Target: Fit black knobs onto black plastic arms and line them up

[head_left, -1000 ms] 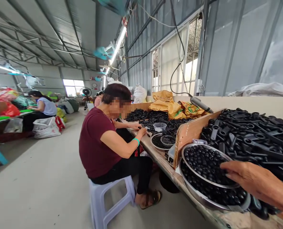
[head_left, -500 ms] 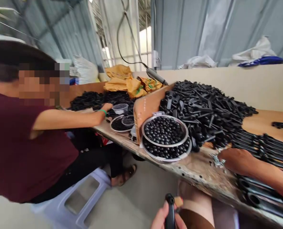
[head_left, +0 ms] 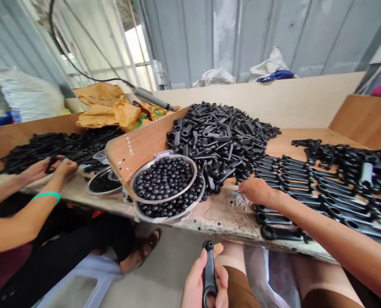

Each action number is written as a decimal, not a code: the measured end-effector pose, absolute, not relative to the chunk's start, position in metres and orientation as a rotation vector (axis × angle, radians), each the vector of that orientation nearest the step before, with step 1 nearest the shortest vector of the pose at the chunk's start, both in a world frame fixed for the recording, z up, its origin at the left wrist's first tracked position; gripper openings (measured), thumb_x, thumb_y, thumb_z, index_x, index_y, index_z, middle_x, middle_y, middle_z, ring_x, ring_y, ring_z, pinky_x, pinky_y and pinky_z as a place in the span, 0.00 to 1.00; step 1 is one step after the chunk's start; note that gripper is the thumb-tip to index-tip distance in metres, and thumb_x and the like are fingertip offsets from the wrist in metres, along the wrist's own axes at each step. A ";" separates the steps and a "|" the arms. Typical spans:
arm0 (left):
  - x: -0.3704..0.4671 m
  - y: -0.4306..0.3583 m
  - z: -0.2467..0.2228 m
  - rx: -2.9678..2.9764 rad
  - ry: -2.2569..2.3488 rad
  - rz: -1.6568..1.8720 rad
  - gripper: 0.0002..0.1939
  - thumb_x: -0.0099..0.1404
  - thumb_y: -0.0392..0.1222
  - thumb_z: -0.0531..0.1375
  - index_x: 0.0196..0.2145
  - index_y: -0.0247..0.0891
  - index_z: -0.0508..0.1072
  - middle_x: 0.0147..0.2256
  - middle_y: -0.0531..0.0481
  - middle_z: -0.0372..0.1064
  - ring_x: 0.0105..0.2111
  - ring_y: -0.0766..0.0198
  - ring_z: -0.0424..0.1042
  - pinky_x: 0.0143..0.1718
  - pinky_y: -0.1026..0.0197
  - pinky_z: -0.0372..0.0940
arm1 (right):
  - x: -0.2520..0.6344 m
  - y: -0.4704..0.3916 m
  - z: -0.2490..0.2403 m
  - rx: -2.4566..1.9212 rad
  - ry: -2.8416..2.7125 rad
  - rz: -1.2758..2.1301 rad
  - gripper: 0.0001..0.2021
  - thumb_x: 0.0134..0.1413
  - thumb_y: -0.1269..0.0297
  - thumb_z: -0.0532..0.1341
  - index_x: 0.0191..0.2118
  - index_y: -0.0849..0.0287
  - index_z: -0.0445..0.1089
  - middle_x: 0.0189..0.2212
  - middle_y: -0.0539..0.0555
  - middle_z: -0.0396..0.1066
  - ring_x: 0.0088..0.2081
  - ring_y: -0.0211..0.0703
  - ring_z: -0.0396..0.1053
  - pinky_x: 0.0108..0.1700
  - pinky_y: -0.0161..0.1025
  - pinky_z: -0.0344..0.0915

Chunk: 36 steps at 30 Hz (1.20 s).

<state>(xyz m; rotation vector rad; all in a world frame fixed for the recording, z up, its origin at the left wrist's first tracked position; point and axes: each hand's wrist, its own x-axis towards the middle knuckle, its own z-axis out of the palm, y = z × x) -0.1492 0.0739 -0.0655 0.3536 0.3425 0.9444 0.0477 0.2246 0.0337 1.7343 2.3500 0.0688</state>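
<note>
Low in the view, above my lap, my left hand [head_left: 195, 278] is closed around a black crank handle [head_left: 210, 269]. The handle stands nearly upright, its small bored end on top and its larger ring at the bottom. A small tan piece shows behind it by my fingers; I cannot make out what it is. On the bench, my right hand [head_left: 256, 191] is closed with its knuckles up at the edge of a little heap of small silvery metal pins or screws [head_left: 240, 199]. Its fingertips are hidden, and so is anything in them.
Two bowls of black balls [head_left: 164, 179] stand stacked by a wooden divider [head_left: 116, 149]. Behind lies a big pile of black handles [head_left: 219, 137]; rows of handles [head_left: 331, 192] cover the right side. A co-worker's hands [head_left: 55, 166] work at the left. A corded tool [head_left: 152, 98] rests near the divider.
My view has swung right, showing more of the handle rows. The handle in my left hand is more fully in view. My right hand remains by the metal heap. The co-worker's two hands now show together.
</note>
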 end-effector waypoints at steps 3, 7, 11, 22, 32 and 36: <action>-0.134 0.080 -0.060 0.388 0.372 0.917 0.19 0.60 0.53 0.59 0.43 0.38 0.69 0.23 0.53 0.65 0.13 0.73 0.60 0.12 0.72 0.53 | 0.057 0.227 0.042 1.788 2.355 0.028 0.14 0.51 0.77 0.50 0.35 0.63 0.73 0.35 0.62 0.71 0.40 0.52 0.69 0.38 0.39 0.64; -0.113 0.086 -0.047 0.420 0.478 0.962 0.22 0.58 0.53 0.61 0.43 0.35 0.67 0.22 0.53 0.64 0.12 0.74 0.56 0.10 0.72 0.50 | 0.072 0.223 0.049 1.810 2.456 -0.058 0.13 0.51 0.74 0.52 0.34 0.57 0.74 0.33 0.55 0.72 0.38 0.46 0.69 0.34 0.32 0.61; -0.093 0.094 -0.028 0.425 0.613 1.031 0.16 0.64 0.49 0.52 0.42 0.32 0.63 0.24 0.51 0.64 0.13 0.73 0.56 0.12 0.71 0.51 | 0.083 0.214 0.048 1.837 2.549 -0.121 0.13 0.51 0.72 0.53 0.34 0.54 0.74 0.32 0.49 0.72 0.37 0.40 0.68 0.31 0.29 0.57; -0.068 0.098 -0.012 0.393 0.802 1.068 0.14 0.69 0.41 0.42 0.41 0.30 0.61 0.23 0.49 0.63 0.14 0.71 0.56 0.12 0.70 0.51 | 0.081 0.215 0.041 1.972 2.589 -0.291 0.13 0.49 0.76 0.53 0.36 0.60 0.74 0.33 0.52 0.72 0.37 0.40 0.68 0.33 0.31 0.57; -0.057 0.090 0.019 0.243 0.791 1.195 0.14 0.68 0.34 0.44 0.42 0.25 0.65 0.42 0.33 0.66 0.42 0.53 0.68 0.35 0.58 0.69 | 0.076 0.108 0.045 1.721 2.829 -0.272 0.07 0.46 0.75 0.55 0.29 0.62 0.71 0.26 0.53 0.69 0.28 0.39 0.64 0.27 0.33 0.52; -0.048 0.078 0.014 0.222 0.827 1.134 0.13 0.68 0.34 0.46 0.41 0.23 0.67 0.42 0.32 0.66 0.43 0.52 0.68 0.35 0.59 0.69 | 0.080 0.081 0.020 1.880 2.935 -0.144 0.06 0.44 0.77 0.55 0.26 0.63 0.68 0.25 0.53 0.67 0.27 0.40 0.61 0.29 0.35 0.53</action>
